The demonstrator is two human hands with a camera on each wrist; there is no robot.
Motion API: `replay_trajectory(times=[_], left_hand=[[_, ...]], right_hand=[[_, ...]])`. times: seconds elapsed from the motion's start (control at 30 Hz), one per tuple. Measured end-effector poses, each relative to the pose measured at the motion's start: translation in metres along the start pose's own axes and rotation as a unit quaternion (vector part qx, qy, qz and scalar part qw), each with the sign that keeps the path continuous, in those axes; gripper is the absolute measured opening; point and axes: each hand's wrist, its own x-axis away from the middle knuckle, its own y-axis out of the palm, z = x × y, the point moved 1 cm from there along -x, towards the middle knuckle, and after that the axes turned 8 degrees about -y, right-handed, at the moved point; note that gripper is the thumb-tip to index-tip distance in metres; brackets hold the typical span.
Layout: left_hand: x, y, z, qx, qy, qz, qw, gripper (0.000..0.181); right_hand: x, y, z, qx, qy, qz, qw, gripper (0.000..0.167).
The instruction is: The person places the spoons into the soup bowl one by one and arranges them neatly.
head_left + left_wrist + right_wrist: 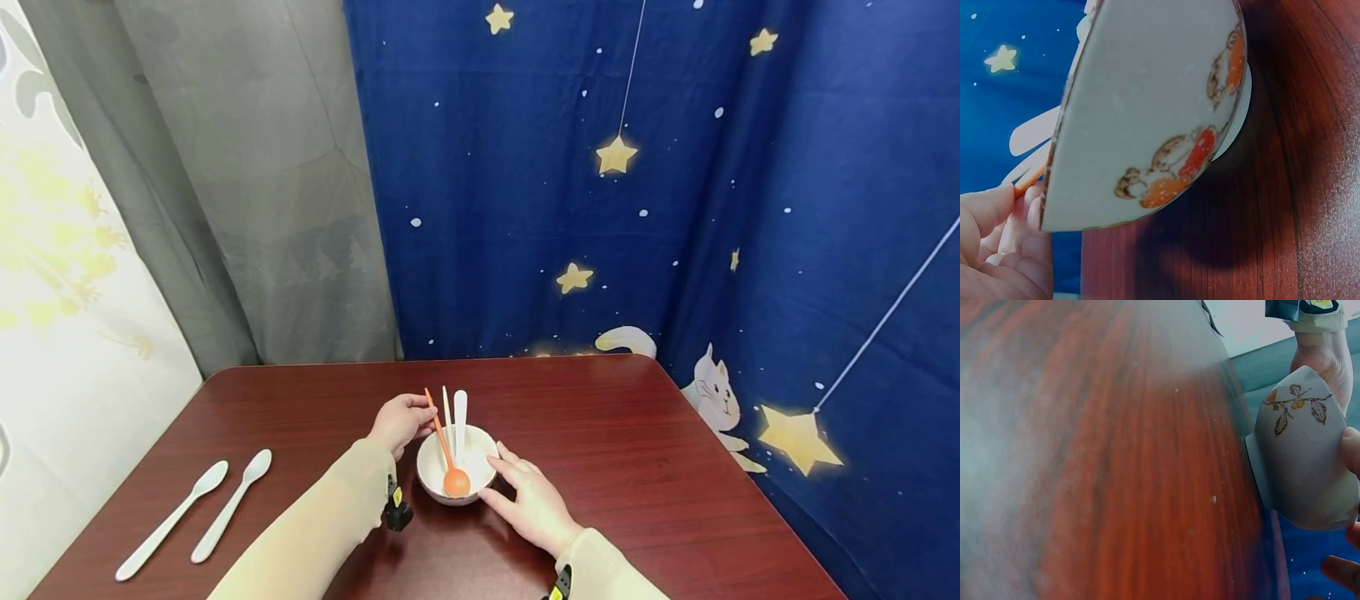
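The left hand (403, 423) pinches the handle of a slender orange spoon (454, 477), whose rounded end lies inside a round white ceramic bowl with a printed outer wall (1135, 112). The right hand (534, 502), fingers extended and loosely spread, touches the bowl's side. Just beyond the left fingertips, 1 broad white handle (461, 412) and 1 thin cream stick (447, 410) lean in the bowl; the stick's lower end seems hidden. Well left of the left hand, 2 long-handled white spoons (228, 510) lie on the reddish-brown wood-grain table (600, 433).
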Motion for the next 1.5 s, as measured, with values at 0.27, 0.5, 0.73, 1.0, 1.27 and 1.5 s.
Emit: replay_trajectory(times=[0.27,0.5,0.73,1.0,1.27,1.5], left_hand=[[-0.001,0.004,-0.003,-0.021,0.004,-0.002,0.9998,0.034],[-0.003,0.007,-0.005,-0.035,0.014,-0.009,0.9993,0.028],[-0.006,0.009,-0.004,-0.076,0.016,0.003,0.9970,0.025],[-0.004,0.003,-0.005,-0.060,0.001,-0.003,0.9982,0.027],[0.002,-0.013,-0.006,-0.008,-0.002,0.004,1.0000,0.030],[0.011,-0.027,-0.009,-0.001,-0.001,0.015,0.9999,0.030]], right_hand=[[0.001,0.002,-0.001,0.000,0.004,-0.004,1.0000,0.058],[0.000,0.002,0.000,-0.001,0.002,-0.007,1.0000,0.057],[-0.002,0.002,0.000,0.009,0.000,-0.010,0.9999,0.058],[-0.002,0.001,-0.001,0.007,-0.001,-0.007,0.9999,0.057],[-0.001,-0.001,-0.002,0.005,0.004,-0.006,1.0000,0.057],[0.000,-0.001,-0.003,0.000,0.001,0.001,1.0000,0.057]])
